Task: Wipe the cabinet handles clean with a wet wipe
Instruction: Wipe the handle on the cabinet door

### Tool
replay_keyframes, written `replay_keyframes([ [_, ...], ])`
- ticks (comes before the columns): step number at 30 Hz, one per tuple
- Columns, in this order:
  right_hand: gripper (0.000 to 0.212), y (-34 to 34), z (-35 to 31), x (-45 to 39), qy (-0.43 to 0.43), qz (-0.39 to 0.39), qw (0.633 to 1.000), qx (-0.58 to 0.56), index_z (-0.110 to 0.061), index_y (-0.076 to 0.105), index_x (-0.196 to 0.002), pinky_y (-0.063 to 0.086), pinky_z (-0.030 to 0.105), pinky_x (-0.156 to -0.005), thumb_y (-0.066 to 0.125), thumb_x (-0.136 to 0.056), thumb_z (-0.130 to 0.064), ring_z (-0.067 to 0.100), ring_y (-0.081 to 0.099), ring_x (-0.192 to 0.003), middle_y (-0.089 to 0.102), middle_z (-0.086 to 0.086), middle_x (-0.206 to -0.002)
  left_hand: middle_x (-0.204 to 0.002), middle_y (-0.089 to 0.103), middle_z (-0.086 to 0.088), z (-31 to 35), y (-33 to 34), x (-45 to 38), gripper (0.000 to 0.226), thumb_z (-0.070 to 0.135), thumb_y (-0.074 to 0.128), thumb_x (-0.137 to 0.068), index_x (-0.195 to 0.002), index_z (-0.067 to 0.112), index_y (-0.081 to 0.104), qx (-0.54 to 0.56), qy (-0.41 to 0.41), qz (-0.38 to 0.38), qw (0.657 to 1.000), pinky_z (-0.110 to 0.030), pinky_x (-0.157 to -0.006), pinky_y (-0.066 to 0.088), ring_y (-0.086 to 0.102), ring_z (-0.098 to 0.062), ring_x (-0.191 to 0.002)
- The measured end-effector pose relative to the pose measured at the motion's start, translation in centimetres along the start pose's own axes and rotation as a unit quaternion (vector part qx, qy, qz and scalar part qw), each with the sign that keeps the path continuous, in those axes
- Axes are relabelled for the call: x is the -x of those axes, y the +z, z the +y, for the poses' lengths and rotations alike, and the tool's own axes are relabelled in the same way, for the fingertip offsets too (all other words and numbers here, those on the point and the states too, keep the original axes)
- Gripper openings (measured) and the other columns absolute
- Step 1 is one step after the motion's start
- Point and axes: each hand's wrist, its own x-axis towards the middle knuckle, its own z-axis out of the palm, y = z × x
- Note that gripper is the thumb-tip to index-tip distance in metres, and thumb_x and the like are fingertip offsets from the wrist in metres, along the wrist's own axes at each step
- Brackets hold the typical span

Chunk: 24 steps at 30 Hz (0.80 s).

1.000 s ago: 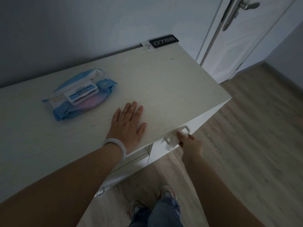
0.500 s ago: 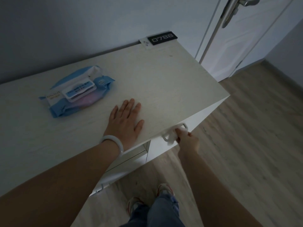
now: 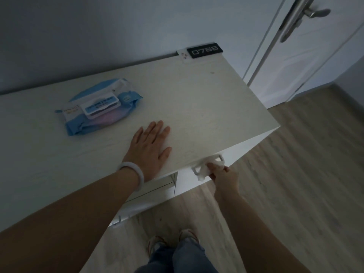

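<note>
The counter carries the left hand, spread flat on top with fingers released, bracing. Just below its front edge, the right hand pinches a wet wipe wrapped over the cabinet handle. Wiping is under way; next, probably rub along the bar, then the lower handle.

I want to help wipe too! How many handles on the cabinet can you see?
2. One white cabinet handle is at the right front, where the right hand rubs it with a wet wipe. Another handle pokes out lower left. More may be hidden under the top.
</note>
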Motion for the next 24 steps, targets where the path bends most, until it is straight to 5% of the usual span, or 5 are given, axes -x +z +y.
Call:
replay_keyframes([
  [7, 0.020, -1.2, -2.3, -2.2, -0.046, 0.045, 0.994, 0.084, -0.003, 0.068, -0.088, 0.056, 0.037, -0.071, 0.077, -0.075, -0.015, 0.023, 0.065, -0.069, 0.069, 0.011, -0.076, -0.160, 0.017, 0.001, 0.2, 0.0, -0.1, 0.064, 0.052, 0.016, -0.094, -0.152, 0.025, 0.020, -0.006, -0.004, -0.010, 1.000, -0.042, -0.120, 0.012, 0.013, -0.017, -0.148],
  [13, 0.012, -1.9, -1.8, -1.1, 0.001, -0.037, 0.997, 0.061, -0.001, 0.066, -0.084, 0.055, 0.029, -0.070, 0.072, -0.083, -0.011, 0.019, 0.068, -0.072, 0.070, 0.008, -0.076, -0.161, 0.015, 0.001, 0.2, -0.4, 0.0, 0.066, 0.053, 0.012, -0.093, -0.152, 0.025, 0.019, -0.007, -0.002, -0.011, 1.000, -0.039, -0.120, 0.009, 0.011, -0.017, -0.148],
  [17, 0.022, -2.7, -3.4, -3.3, -0.009, -0.003, 0.996, 0.094, -0.004, 0.068, -0.080, 0.045, 0.029, -0.056, 0.074, -0.082, -0.025, 0.017, 0.056, -0.054, 0.061, 0.001, -0.056, -0.161, 0.012, 0.001, 0.2, -0.3, 0.1, 0.066, 0.054, 0.009, -0.092, -0.153, 0.027, 0.014, -0.010, -0.006, -0.012, 1.000, -0.038, -0.120, 0.007, 0.010, -0.015, -0.148],
  [21, 0.021, -2.2, -1.9, -2.2, 0.003, -0.006, 0.998, 0.067, -0.008, 0.062, -0.101, 0.044, 0.025, -0.060, 0.065, -0.089, -0.025, 0.014, 0.053, -0.065, 0.059, 0.005, -0.078, -0.161, 0.010, 0.002, 0.3, -0.3, 0.1, 0.068, 0.056, 0.007, -0.092, -0.153, 0.028, 0.012, -0.017, -0.010, -0.016, 1.000, -0.038, -0.120, 0.006, 0.009, -0.015, -0.148],
  [24, 0.027, -2.2, -1.1, -0.4, 0.027, -0.047, 0.998, -0.015, -0.004, 0.063, -0.087, 0.047, 0.018, -0.055, 0.058, -0.095, -0.029, 0.013, 0.054, -0.064, 0.057, 0.009, -0.078, -0.161, 0.010, 0.001, 0.3, -0.3, 0.0, 0.068, 0.057, 0.006, -0.091, -0.153, 0.027, 0.012, -0.019, -0.011, -0.019, 1.000, -0.038, -0.120, 0.006, 0.009, -0.016, -0.148],
])
